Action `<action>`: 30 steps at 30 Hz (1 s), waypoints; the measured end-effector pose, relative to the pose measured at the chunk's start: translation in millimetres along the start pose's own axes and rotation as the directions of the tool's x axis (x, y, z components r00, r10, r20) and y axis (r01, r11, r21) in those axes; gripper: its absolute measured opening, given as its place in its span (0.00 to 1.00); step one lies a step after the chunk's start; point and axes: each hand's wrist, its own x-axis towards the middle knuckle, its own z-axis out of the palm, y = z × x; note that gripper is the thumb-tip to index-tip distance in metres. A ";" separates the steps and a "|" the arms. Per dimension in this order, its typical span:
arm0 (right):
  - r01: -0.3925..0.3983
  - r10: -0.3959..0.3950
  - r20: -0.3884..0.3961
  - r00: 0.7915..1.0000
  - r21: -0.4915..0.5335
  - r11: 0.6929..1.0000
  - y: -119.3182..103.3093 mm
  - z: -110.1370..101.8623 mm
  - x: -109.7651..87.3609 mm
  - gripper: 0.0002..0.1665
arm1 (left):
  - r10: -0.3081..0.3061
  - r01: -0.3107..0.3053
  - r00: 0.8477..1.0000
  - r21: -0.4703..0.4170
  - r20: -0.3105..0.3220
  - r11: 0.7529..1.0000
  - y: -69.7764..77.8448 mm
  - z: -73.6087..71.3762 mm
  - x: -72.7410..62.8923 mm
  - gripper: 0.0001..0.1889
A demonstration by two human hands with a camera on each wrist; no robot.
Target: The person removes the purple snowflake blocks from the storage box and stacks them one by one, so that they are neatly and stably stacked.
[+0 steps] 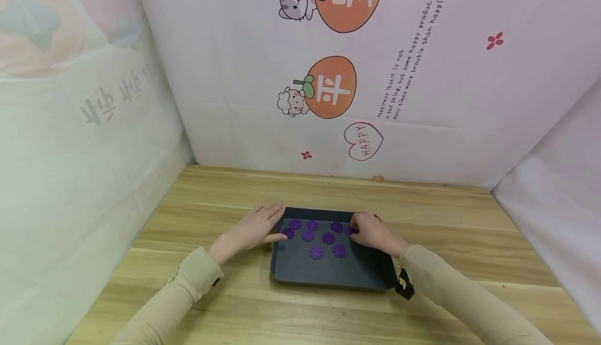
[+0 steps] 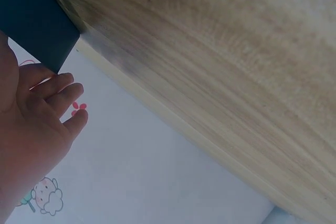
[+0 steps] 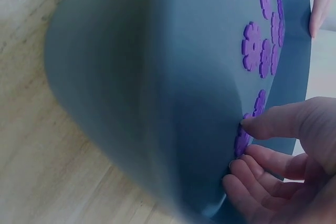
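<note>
Purple flower pieces [image 1: 328, 238] lay in a dark tray [image 1: 328, 274], most of them between ten and one o'clock of its middle in the head view. One piece [image 3: 241, 141], towards two o'clock, was pinched between the thumb and forefinger of the right hand [image 1: 371, 230], the tips close together on it and the other fingers bent. The left hand [image 1: 253, 226] grasped nothing: its fingers lay straight at the tray's ten o'clock corner, the thumb reaching over the side wall. The tray sat on a wooden table [image 1: 235, 303] with streaked grain. At twelve o'clock rose a white cloth [image 1: 225, 63] printed with orange fruits [image 1: 333, 107], cartoon animals [image 1: 295, 104] and a heart [image 1: 363, 149]; pale sheeting [image 1: 94, 178] hung at nine and three o'clock.
</note>
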 end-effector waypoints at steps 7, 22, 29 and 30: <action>0.007 -0.007 -0.002 1.000 -0.027 1.000 0.4 1.6 0.1 0.12 | 0.004 -0.004 1.000 0.001 -0.005 1.000 0.7 -0.5 0.0 0.42; 0.037 -0.037 0.006 0.999 -0.091 0.995 -0.9 2.4 1.2 0.11 | 0.015 -0.015 1.000 0.007 -0.014 1.000 -0.5 -1.3 1.1 0.41; 0.050 -0.050 -0.003 0.999 -0.092 0.995 0.1 2.0 -0.1 0.11 | 0.015 -0.015 1.000 0.006 -0.008 1.000 -0.6 0.2 0.8 0.42; 0.051 -0.052 -0.006 0.999 -0.088 0.995 0.0 1.9 -0.3 0.11 | 0.016 -0.016 1.000 0.004 -0.009 1.000 -0.6 0.2 0.8 0.42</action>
